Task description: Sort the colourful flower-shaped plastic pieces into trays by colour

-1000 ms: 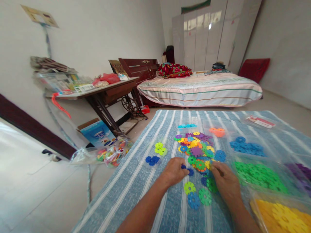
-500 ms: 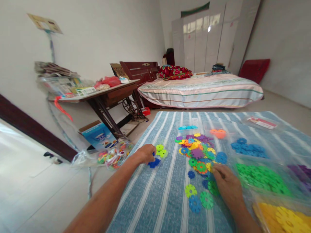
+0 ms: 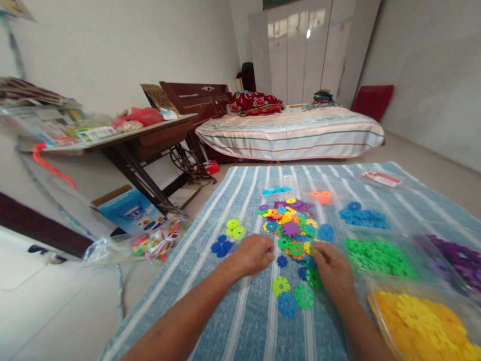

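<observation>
My left hand (image 3: 256, 254), its fingers curled closed, hovers over the striped cloth just left of the mixed pile of notched plastic discs (image 3: 291, 229). What it holds, if anything, is hidden. At the pile's right side, my right hand (image 3: 334, 271) is closed with its fingertips by a yellow disc (image 3: 308, 247); I cannot tell whether it grips one. In front of the pile lie a blue disc (image 3: 287, 304), a green disc (image 3: 304, 297) and a lime disc (image 3: 281, 286). Left of my left hand are dark blue discs (image 3: 222, 246) and lime discs (image 3: 235, 229).
Clear boxes on the right hold yellow discs (image 3: 424, 321), green discs (image 3: 379, 258), purple discs (image 3: 458, 258) and blue discs (image 3: 363, 215). Orange discs (image 3: 320, 196) and light blue discs (image 3: 277, 191) sit behind the pile. A sewing-machine table (image 3: 150, 133) and a bed (image 3: 293, 133) stand beyond.
My left hand has left the dark blue discs and moved right, towards the pile. My right hand stays at the pile's right edge. The view has swung slightly to the right.
</observation>
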Demonstrator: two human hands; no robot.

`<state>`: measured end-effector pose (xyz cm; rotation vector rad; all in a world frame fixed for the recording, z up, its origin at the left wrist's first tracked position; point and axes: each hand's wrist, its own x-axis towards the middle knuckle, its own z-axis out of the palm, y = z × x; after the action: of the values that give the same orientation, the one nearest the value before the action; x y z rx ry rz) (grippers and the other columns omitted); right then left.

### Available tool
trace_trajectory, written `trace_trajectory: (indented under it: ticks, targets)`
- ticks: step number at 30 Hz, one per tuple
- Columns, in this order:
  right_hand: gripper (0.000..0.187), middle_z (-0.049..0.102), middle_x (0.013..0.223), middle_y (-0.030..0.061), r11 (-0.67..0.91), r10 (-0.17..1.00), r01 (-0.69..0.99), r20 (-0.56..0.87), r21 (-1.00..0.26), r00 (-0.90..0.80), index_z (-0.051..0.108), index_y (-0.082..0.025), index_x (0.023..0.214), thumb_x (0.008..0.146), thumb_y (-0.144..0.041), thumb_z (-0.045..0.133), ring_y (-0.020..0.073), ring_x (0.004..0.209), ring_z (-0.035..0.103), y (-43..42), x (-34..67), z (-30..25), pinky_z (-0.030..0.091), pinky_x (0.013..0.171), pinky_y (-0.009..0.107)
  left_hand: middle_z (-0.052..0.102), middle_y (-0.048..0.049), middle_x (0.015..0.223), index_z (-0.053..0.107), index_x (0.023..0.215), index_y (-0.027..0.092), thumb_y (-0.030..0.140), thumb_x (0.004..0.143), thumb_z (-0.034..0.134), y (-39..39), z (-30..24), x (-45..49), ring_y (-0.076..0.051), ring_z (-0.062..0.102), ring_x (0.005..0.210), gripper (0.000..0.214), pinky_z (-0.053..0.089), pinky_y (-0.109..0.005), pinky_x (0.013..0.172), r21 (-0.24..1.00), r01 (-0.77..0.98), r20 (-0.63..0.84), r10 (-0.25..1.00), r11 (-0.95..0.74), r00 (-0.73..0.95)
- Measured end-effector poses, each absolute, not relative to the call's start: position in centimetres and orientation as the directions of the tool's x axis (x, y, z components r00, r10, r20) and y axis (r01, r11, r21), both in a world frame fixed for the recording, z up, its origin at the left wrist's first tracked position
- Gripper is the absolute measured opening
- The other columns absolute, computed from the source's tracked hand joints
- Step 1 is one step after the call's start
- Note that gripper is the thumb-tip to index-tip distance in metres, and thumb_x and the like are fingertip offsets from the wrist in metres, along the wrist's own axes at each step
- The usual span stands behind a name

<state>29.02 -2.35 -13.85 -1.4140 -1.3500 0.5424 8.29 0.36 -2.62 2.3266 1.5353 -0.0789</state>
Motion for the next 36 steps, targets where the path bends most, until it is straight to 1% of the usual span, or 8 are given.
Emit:
trace_trajectory:
  ticks: [6,10,14,18,20,25,32,36]
  targets:
    - [0.025,0.065,0.088,0.0050,0.198,0.910,0.427,0.327,-0.882,0.253,0.066,-0.021,0.081,0.079,-0.038,0.048,0.0201,0.087,0.058,-2.2,29.0,-13.9,0.044,0.083,0.035,0.063,-0.0064,0.084,0.061,0.074,0.019,0.023,0.066,0.061,0.1,-5.7,11.2,-0.024,0.058,0.086,0.009,0.042,-0.030,0.074,0.263,0.924,-0.239,0.909,-0.279,0.343]
    - [0.024,0.065,0.088,0.0049,0.203,0.905,0.430,0.336,-0.880,0.261,0.065,-0.021,0.079,0.079,-0.037,0.048,0.0201,0.087,0.058,-2.2,29.0,-13.8,0.043,0.083,0.035,0.062,-0.0020,0.076,0.062,0.074,0.018,0.019,0.064,0.061,0.6,-6.3,11.0,-0.019,0.058,0.077,0.010,0.041,-0.025,0.068,0.340,0.902,-0.239,0.903,-0.267,0.357]
    - [0.023,0.065,0.085,0.0046,0.207,0.902,0.427,0.341,-0.880,0.264,0.065,-0.020,0.077,0.078,-0.036,0.048,0.0197,0.085,0.058,-2.1,29.0,-13.7,0.043,0.081,0.033,0.060,0.0028,0.066,0.065,0.079,0.016,0.019,0.067,0.059,0.3,-7.1,11.7,-0.012,0.055,0.062,0.014,0.039,-0.019,0.056,0.463,0.849,-0.266,0.875,-0.253,0.405]
    - [0.023,0.065,0.084,0.0046,0.208,0.902,0.435,0.344,-0.876,0.262,0.065,-0.020,0.077,0.078,-0.034,0.048,0.0194,0.084,0.058,-2.1,29.0,-13.6,0.043,0.081,0.033,0.057,0.0044,0.062,0.066,0.085,0.016,0.019,0.065,0.059,-0.6,-7.7,13.1,-0.010,0.051,0.058,0.021,0.036,-0.019,0.053,0.578,0.786,-0.259,0.864,-0.219,0.432]
    - [0.023,0.065,0.085,0.0046,0.204,0.903,0.439,0.342,-0.875,0.262,0.065,-0.020,0.077,0.078,-0.034,0.048,0.0192,0.084,0.058,-2.2,29.0,-13.6,0.043,0.081,0.033,0.057,0.0038,0.062,0.067,0.082,0.017,0.018,0.064,0.059,-1.0,-7.7,13.8,-0.011,0.049,0.058,0.020,0.035,-0.020,0.054,0.573,0.784,-0.233,0.869,-0.239,0.435]
    - [0.023,0.066,0.086,0.0052,0.207,0.899,0.433,0.345,-0.877,0.268,0.066,-0.020,0.077,0.078,-0.034,0.048,0.0196,0.085,0.058,-2.2,29.0,-13.7,0.043,0.081,0.032,0.058,0.0031,0.066,0.067,0.083,0.022,0.020,0.063,0.060,-1.7,-7.3,14.8,-0.013,0.050,0.060,0.021,0.034,-0.022,0.056,0.488,0.829,-0.226,0.877,-0.274,0.423]
    - [0.024,0.066,0.086,0.0060,0.202,0.900,0.425,0.338,-0.882,0.275,0.066,-0.019,0.076,0.077,-0.036,0.048,0.0202,0.085,0.058,-2.0,29.0,-13.8,0.043,0.080,0.034,0.060,0.0028,0.071,0.063,0.072,0.020,0.018,0.064,0.058,-2.1,-7.6,14.9,-0.013,0.052,0.066,0.009,0.035,-0.021,0.058,0.444,0.850,-0.230,0.881,-0.282,0.413]
    - [0.024,0.066,0.085,0.0055,0.204,0.897,0.421,0.342,-0.884,0.281,0.066,-0.020,0.077,0.077,-0.037,0.049,0.0204,0.084,0.058,-2.1,29.0,-13.8,0.043,0.081,0.035,0.060,0.0024,0.075,0.062,0.083,0.022,0.022,0.064,0.060,-2.5,-7.3,15.0,-0.014,0.053,0.069,0.019,0.037,-0.022,0.060,0.443,0.861,-0.226,0.898,-0.250,0.377]
